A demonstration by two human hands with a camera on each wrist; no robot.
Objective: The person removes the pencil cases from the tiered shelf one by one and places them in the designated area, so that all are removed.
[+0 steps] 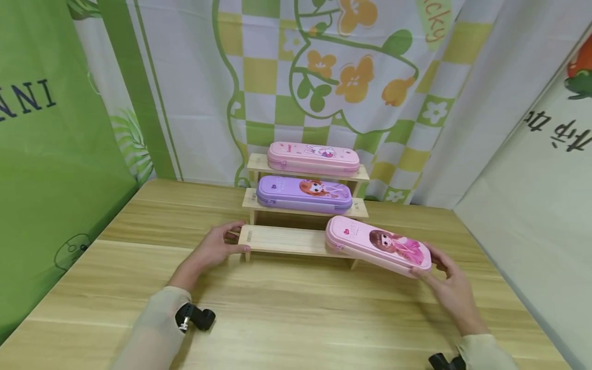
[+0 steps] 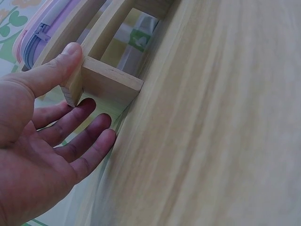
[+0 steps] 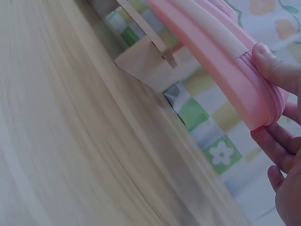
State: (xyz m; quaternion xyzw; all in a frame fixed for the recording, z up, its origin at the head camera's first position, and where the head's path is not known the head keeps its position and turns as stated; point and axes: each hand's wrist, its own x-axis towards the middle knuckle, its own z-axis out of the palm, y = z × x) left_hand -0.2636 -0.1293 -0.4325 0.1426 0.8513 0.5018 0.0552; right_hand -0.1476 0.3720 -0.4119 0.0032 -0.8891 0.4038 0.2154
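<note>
My right hand [image 1: 450, 288] grips the right end of a pink pencil case [image 1: 379, 244] with a doll in a pink dress on its lid. Its left end lies over the right part of the lowest step of a three-step wooden stand [image 1: 284, 240], while the right end sticks out past the step, above the table. In the right wrist view, thumb and fingers hold the zipped end of the case. My left hand [image 1: 215, 249] pinches the left end of that lowest step between thumb and fingers; the left wrist view shows the thumb [image 2: 70, 52] on the board's edge.
A purple pencil case [image 1: 302, 194] lies on the middle step and another pink one [image 1: 314, 156] with a rabbit on the top step. The stand is on a wooden table [image 1: 296, 318], with a patterned curtain [image 1: 259, 67] behind it and a green panel at the left.
</note>
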